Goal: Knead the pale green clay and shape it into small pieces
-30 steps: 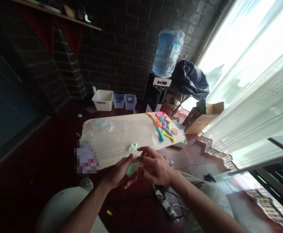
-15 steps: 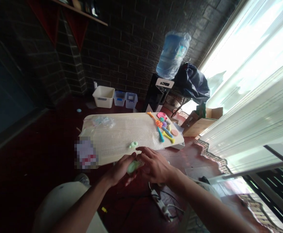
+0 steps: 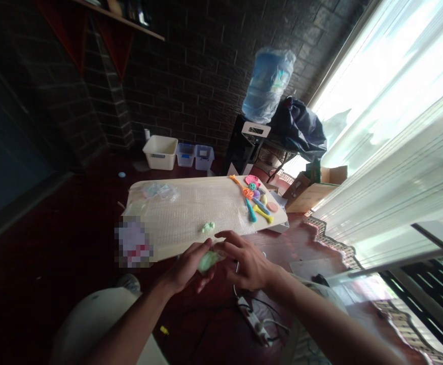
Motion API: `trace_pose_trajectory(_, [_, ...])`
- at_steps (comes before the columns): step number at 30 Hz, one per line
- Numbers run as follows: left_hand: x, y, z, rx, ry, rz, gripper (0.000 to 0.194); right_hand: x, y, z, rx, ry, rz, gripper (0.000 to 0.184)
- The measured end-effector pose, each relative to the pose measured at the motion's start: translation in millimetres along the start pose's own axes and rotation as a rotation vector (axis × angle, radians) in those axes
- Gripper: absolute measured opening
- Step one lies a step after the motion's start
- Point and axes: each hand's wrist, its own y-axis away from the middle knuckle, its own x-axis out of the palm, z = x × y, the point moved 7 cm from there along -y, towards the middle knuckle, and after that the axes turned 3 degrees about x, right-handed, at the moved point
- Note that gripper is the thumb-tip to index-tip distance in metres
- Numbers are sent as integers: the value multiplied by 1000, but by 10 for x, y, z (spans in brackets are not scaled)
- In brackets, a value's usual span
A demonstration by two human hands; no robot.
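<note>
My left hand (image 3: 187, 266) is closed around a small clear plastic packet of pale green modelling clay (image 3: 208, 260), thumb on top and fingertips curled beneath. Just to the right, my right hand (image 3: 246, 261) hovers by the packet with bent, spread fingers, the thumb apart from them. Whether its fingertips touch the packet's edge I cannot tell. Beyond both hands, a lumpy piece of pale green clay (image 3: 208, 227) lies on the bubble-wrap-covered table (image 3: 183, 213).
Colourful clay pieces and tools (image 3: 257, 200) cluster at the table's right end. Crumpled clear plastic (image 3: 159, 190) lies far left on it. Bins (image 3: 160, 152) and a water dispenser (image 3: 244, 147) stand behind. A power strip (image 3: 254, 319) with cables is on the floor below my right arm.
My right hand has drawn slightly right, away from the packet, and its thumb has spread from the fingers. My left hand keeps its hold. The view has shifted slightly.
</note>
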Motion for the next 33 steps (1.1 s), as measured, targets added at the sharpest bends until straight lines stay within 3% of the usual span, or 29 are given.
trace_pose_trajectory(9, [17, -24, 13, 13, -11, 7, 64, 38, -6, -21, -13, 184, 5, 39])
trace_pose_trajectory(17, [29, -24, 20, 19, -31, 22, 64, 48, -8, -33, 77, 46, 10, 29])
trace_pose_trajectory(23, [-27, -14, -29, 42, 19, -10, 58, -4, 55, -57, 49, -132, -44, 43])
trace_pose_trajectory(33, [32, -22, 43, -54, 7, 67, 58, 45, -9, -74, 25, -30, 84, 43])
